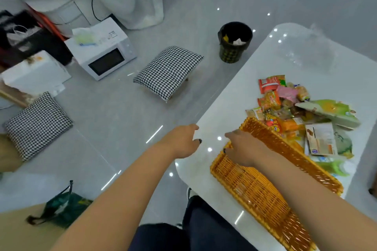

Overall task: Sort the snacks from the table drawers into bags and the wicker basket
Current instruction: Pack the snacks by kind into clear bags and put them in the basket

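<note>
The wicker basket [263,191] lies on the white table [206,181], with the pile of snacks [302,116] just beyond its far wall. The right hand [242,149] curls its fingers over the basket's near end rim, while the left hand [181,140] hangs beside it with fingers loosely bent, holding nothing. A green bag [61,208] sits on the floor.

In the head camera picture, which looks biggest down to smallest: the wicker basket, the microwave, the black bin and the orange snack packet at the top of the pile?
As they appear in this view:
1. wicker basket, though it is nearest the camera, which inflates it
2. microwave
3. black bin
4. orange snack packet
</note>
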